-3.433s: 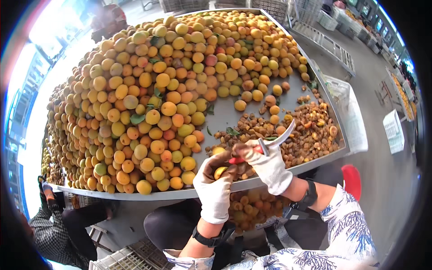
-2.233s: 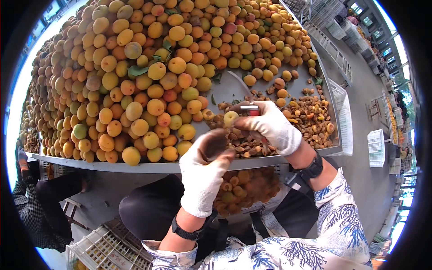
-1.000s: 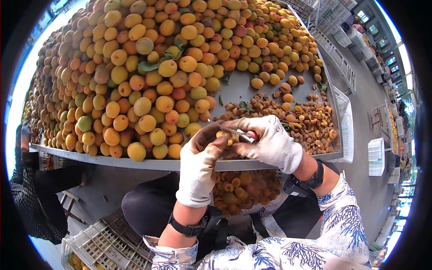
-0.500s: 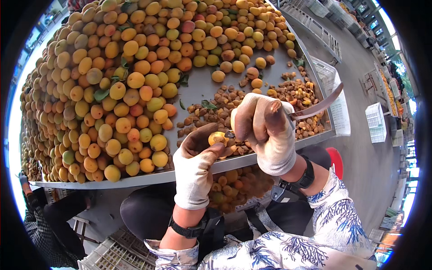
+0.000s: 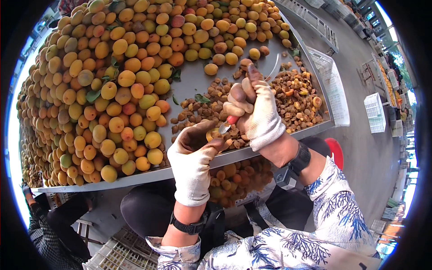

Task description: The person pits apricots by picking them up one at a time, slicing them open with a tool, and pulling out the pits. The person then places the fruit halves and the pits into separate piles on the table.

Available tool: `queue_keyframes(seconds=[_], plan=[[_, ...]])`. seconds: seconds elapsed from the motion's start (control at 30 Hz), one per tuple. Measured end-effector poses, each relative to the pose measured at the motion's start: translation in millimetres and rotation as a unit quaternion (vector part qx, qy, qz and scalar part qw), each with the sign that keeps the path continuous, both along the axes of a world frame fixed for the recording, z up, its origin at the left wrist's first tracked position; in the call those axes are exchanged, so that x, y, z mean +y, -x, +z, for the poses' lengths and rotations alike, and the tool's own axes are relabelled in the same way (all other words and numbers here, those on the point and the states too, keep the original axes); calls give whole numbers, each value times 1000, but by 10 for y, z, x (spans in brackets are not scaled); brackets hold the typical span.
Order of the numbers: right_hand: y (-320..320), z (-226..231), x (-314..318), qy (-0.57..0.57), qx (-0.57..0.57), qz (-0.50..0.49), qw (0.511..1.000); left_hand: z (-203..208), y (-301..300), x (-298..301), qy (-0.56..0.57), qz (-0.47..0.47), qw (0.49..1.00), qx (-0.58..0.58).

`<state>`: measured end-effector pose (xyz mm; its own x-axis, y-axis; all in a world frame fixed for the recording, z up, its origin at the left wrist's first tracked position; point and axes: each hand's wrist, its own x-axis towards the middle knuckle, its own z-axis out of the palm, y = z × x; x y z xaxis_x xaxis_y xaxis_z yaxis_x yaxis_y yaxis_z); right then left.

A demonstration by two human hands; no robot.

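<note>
One yellow fruit (image 5: 209, 135) is over the metal table (image 5: 193, 85), near its front edge, gripped between the left hand's (image 5: 191, 155) thumb and fingers, probably to stay steady against the metal tip (image 5: 224, 128); the right hand's (image 5: 258, 112) fingers close around the tool's red handle (image 5: 232, 119).

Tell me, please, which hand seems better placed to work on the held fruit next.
Probably the right hand: it grips a red-handled tool, whose metal tip sits by the fruit in the left hand.
</note>
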<state>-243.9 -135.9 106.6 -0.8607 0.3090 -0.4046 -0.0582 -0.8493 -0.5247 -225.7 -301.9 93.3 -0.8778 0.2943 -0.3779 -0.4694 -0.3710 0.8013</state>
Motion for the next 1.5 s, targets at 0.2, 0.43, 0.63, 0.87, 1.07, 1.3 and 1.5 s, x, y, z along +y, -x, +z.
queue_keyframes(seconds=[0.2,0.43,0.63,0.87,1.07,1.3,1.5], plan=[[14,-76,50,52,-86,0,995,17,-34,29,114,-45,988,95],[-5,-152,85,65,-109,-17,992,8,-48,100,127,-45,989,52],[-28,-229,91,84,-45,-3,995,25,-14,121,116,-19,992,39],[-16,-143,152,104,-133,0,986,10,-47,169,154,-70,980,101],[18,-207,194,225,-131,9,966,-218,-113,236,318,-98,875,351],[82,-79,596,-22,-32,-36,999,-169,-26,177,124,-3,988,88],[-17,131,443,-236,-45,110,964,-73,7,212,85,-25,994,64]])
